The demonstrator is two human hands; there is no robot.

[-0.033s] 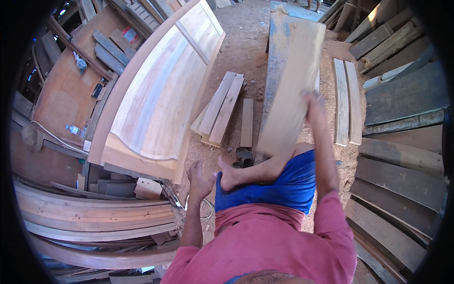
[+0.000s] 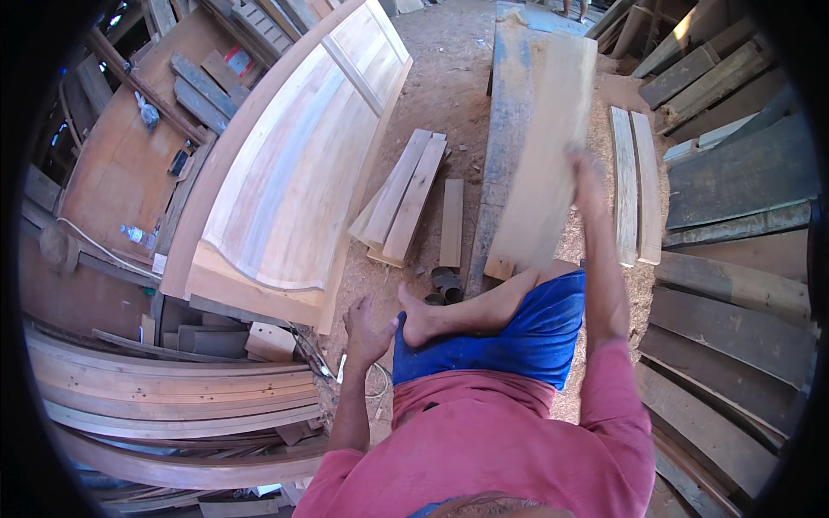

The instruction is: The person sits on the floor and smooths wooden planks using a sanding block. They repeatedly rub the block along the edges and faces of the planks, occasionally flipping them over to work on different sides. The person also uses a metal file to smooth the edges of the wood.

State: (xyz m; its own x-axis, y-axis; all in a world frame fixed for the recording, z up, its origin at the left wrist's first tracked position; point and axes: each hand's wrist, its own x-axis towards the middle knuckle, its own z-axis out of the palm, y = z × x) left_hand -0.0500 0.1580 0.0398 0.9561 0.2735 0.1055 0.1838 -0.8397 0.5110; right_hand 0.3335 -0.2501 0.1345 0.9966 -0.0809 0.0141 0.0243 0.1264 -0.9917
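My right hand [image 2: 587, 177] has its fingers clamped on the right edge of the long plank [image 2: 544, 164], which leans tilted over the grey beam [image 2: 509, 112] with its low end by my knee. Left hand [image 2: 367, 332], fingers loosely apart, touches my bare foot [image 2: 419, 319]. Judgement: steady that low end, grip nearer mid-length. No containers seen.

a woodworking shop: stacked planks [image 2: 406, 203], a curved timber panel [image 2: 285, 173], sawdust-strewn dirt floor [image 2: 449, 86].
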